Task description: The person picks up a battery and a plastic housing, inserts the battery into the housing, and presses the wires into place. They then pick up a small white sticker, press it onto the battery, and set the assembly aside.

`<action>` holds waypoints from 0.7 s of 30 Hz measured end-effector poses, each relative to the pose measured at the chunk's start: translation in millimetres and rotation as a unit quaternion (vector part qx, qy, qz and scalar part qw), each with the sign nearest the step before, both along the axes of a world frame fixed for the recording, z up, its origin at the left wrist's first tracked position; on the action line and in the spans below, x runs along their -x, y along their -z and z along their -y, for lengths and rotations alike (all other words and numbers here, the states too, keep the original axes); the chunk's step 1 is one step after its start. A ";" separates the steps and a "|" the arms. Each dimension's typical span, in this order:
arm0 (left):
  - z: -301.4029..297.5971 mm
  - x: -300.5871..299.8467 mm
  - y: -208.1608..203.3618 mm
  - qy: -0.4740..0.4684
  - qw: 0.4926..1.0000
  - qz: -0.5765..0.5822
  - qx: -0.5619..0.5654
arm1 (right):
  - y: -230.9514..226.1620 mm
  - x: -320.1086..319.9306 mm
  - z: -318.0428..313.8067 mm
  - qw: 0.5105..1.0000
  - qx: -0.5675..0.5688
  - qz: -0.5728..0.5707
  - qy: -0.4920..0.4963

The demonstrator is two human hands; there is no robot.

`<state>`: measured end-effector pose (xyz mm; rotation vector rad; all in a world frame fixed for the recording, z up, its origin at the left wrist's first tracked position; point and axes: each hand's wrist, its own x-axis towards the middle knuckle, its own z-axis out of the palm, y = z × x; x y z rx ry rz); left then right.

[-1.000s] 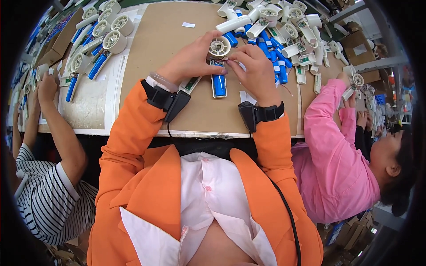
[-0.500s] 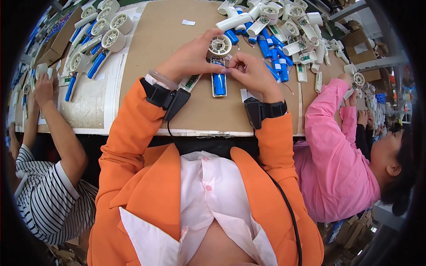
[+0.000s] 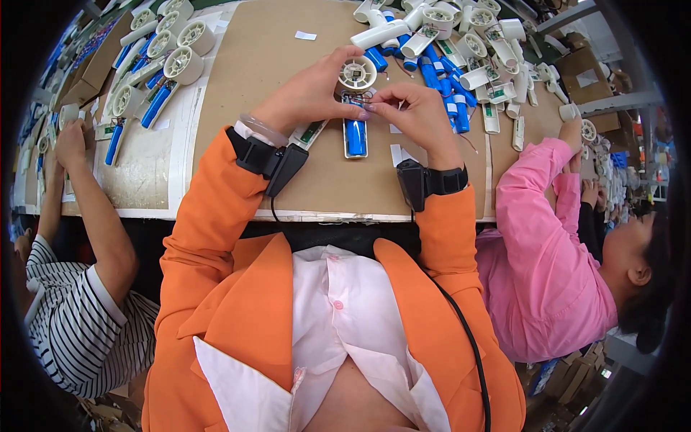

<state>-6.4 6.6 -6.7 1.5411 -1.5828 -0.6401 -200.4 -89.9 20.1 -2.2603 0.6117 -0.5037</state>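
Observation:
Between my hands lies a white handheld fan housing [image 3: 368, 66], its round motor end away from me and its handle toward me. A blue cylindrical battery [image 3: 355, 139] sits in the open handle, with thin wires [image 3: 353, 99] bunched between it and the round end. My left hand [image 3: 311, 92] is closed round the housing's left side, its thumb pressed near the top of the battery. Thumb and fingers of my right hand [image 3: 412, 115] pinch at the thin wires beside the left thumb. Partly under my left wrist rests a white handle part with a green circuit board [image 3: 311, 134].
A heap of white fan parts and blue batteries [image 3: 445, 79] lies at the far right. Several fan housings with batteries [image 3: 183, 66] stand at left. Small white paper pieces [image 3: 305, 35] lie on the brown board [image 3: 252, 54]. Co-workers sit on both sides, in striped [image 3: 90, 324] and pink [image 3: 540, 288] sleeves.
My right hand has shifted slightly, its fingers now more spread over the wires. My left hand and the housing hold still. The co-worker's hand on the right has moved a little.

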 end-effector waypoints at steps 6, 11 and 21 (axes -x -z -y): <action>-0.7 -0.9 0.2 0.006 1.000 -0.027 -0.013 | 2.1 1.4 -0.3 1.000 -0.003 0.001 -0.010; -1.7 0.3 -2.6 0.007 1.000 -0.026 -0.010 | 6.5 -4.5 -0.2 0.999 0.053 0.006 0.002; 0.8 -2.6 3.9 0.006 0.999 -0.019 0.028 | 17.3 -13.7 -0.2 0.990 0.117 0.072 -0.043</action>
